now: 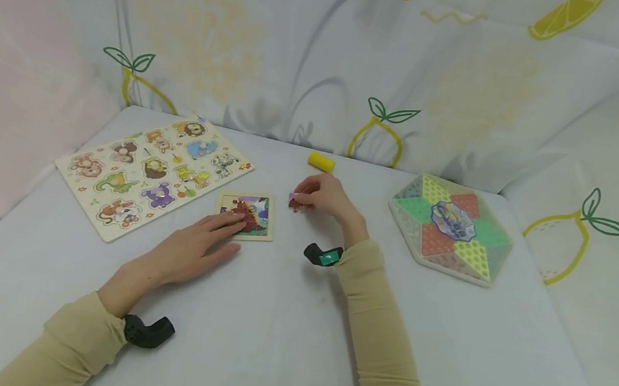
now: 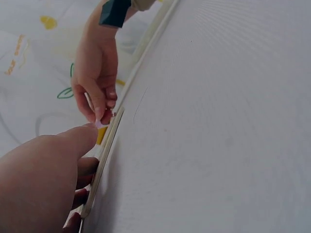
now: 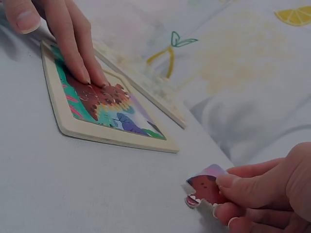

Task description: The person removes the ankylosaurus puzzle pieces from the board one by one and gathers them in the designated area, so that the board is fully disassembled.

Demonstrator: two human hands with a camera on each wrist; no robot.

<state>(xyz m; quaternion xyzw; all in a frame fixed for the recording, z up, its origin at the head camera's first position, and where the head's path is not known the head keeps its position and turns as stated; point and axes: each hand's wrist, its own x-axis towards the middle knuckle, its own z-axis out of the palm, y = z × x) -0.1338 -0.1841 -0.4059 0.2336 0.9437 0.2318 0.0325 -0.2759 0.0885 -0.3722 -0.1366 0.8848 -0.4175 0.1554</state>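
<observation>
a small puzzle piece (image 3: 206, 187), brown and purple, is pinched between the thumb and fingers of the right hand (image 1: 332, 196), its toothy face turned up; it is held apart from the framed puzzle (image 1: 271, 220), just to its right. whether the cloth is touched by it cannot be told.

the framed puzzle is pressed by the extended, slightly parted fingers of the left hand (image 1: 181, 255), by which part of the picture is hidden. within the wooden rim, brown dinosaur and green and purple background pieces are seated; at one far corner the pale base is exposed.

just beyond the right hand a yellow cylinder (image 1: 321, 161) is placed. near the framed puzzle, to the left, a large animal board (image 1: 109, 233) is laid, set with lion, elephant, zebra and other animal shapes. well to the right, a hexagonal box (image 1: 405, 226) is seen, divided into red, yellow, green and grey triangles, with a round label at its middle. all are borne by a white cloth (image 1: 271, 340), backed by a lemon-printed curtain (image 1: 280, 45).
</observation>
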